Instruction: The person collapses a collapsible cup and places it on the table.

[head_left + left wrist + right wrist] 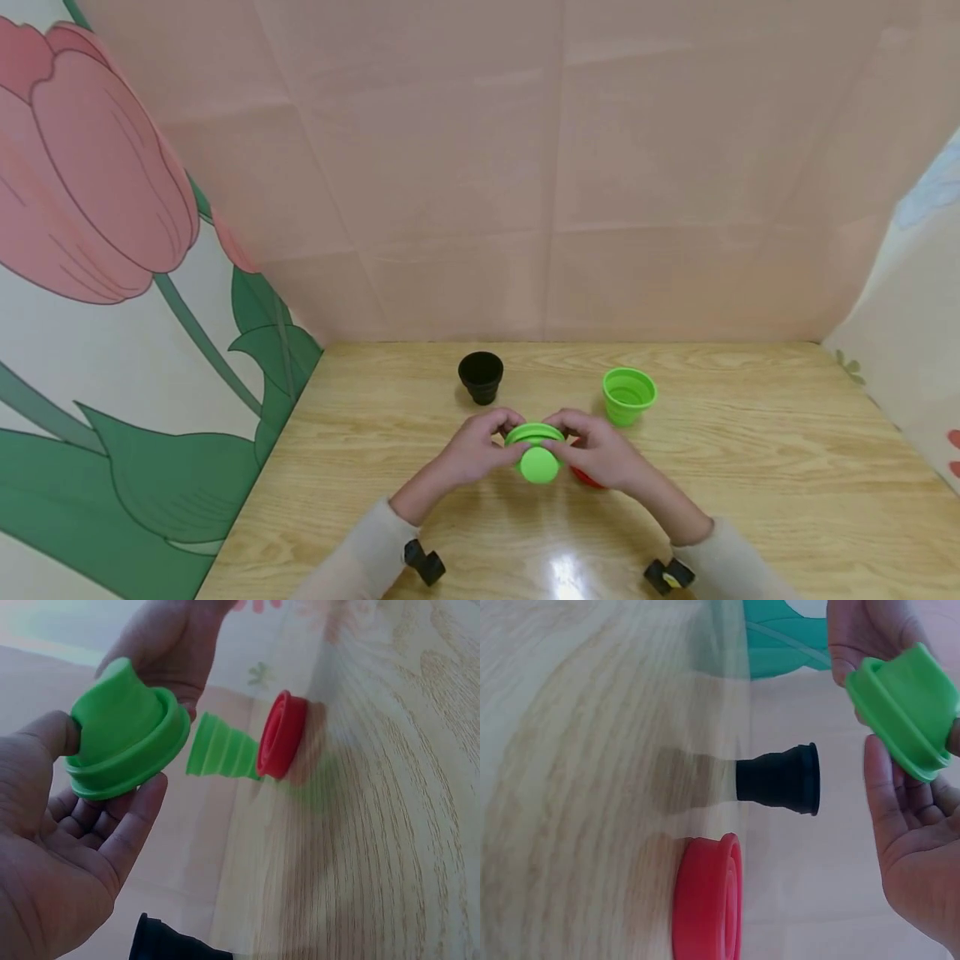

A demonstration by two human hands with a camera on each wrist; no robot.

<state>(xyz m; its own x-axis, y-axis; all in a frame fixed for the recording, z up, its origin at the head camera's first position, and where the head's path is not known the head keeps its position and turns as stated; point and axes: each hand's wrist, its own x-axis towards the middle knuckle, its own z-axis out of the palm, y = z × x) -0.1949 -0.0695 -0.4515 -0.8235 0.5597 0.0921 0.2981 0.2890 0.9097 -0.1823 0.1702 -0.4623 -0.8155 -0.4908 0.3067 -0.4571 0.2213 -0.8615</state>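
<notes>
Above the table, both hands grip a bright green collapsible cup between them. Its rim faces away from the person and its base points back, with the walls partly folded. The left hand has its thumb on the base side and its fingers at the rim. On the opposite side, the right hand pinches the cup the same way. In the left wrist view the cup shows a bent, dented wall above its thick rim. Partly hidden under the right hand lies a red collapsed cup, flat on the table.
A black cup stands upright at the back of the wood-grain table. To its right, a second green cup stands unfolded, mouth up. Behind the table hangs a pinkish cloth; a tulip-printed panel rises at left.
</notes>
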